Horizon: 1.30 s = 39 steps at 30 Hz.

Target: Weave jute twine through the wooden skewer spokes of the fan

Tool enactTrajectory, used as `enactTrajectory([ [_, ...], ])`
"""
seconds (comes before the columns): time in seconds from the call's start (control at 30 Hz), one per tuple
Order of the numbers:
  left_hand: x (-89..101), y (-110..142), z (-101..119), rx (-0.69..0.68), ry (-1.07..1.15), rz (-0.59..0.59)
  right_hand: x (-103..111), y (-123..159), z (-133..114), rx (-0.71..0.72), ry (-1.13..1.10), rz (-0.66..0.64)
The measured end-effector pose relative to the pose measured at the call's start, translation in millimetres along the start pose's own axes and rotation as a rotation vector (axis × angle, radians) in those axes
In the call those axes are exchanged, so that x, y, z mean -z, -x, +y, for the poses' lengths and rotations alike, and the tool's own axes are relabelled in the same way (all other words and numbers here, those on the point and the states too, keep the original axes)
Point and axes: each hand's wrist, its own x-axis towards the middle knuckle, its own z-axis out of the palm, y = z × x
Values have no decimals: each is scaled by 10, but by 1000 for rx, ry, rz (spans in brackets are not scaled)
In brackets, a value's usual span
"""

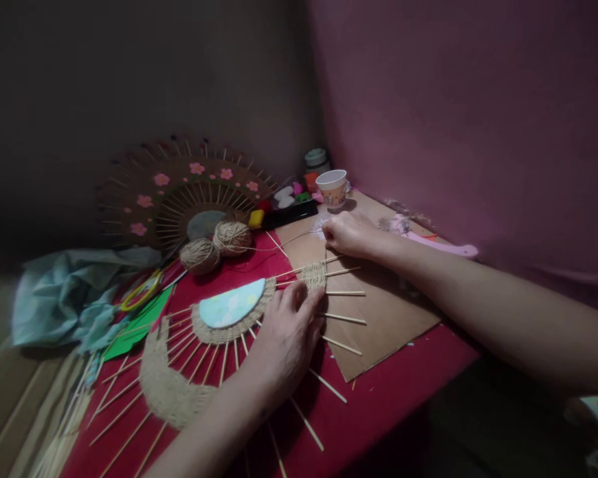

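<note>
The person's right hand (351,234) is curled nearly into a fist, pinching natural twine (299,236) over a brown cardboard sheet (386,325); its fingertips are partly hidden. The left hand (289,332) is half open, fingers bent and thumb apart, resting on a partly woven stick fan (174,388) at the end of the band nearest the cardboard; how firmly it grips cannot be told. The fan lies flat on the red-covered desk (418,378), its bare sticks reaching toward the desk's near edge and, on one side, over the cardboard. A light-blue half-disc (232,305) sits at its centre. Just beyond lie two touching balls of twine (232,238), the strand trailing toward the right hand. To their left are yellow-handled scissors (142,292), a green sheet (139,325) and a crumpled pale-blue cloth (54,299). Beyond the right hand, near the desk's far corner, stand a paper cup (332,191) and a lidded jar (317,159). A pink handle (443,247) lies along the wall-side edge. Along the far edge, a second fan (177,182), decorated with pink flowers, stands upright by the dark wall.
</note>
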Motion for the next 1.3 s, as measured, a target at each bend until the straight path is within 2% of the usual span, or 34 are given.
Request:
enactTrajectory([
  [0.13,224,-214,-99,67,31,-46,-8,-8,24,1,-23,-5],
  [0.2,251,-397,-158,114,81,-91,-2,-12,22,-1,-32,-6],
  [0.3,147,-693,-225,260,172,-172,18,-12,10,-21,-47,-18],
  [0.43,-34,-967,-248,331,175,-242,42,-5,1,-32,-69,-28],
  [0.6,-18,-1059,-220,324,123,-348,59,0,15,-45,-136,-40],
  [0.73,86,-1059,-232,362,212,-376,71,-32,63,-46,-258,-43],
  [0.83,132,-1036,-286,427,426,-323,76,-66,110,-21,-394,-47],
  [0.97,176,-982,-352,400,723,-229,102,-64,143,-6,-595,-71],
  [1.07,245,-964,-345,405,772,-178,145,-9,151,-36,-750,-103],
  [1.3,390,-1000,-324,534,828,-21,198,82,265,-62,-999,-169],
])
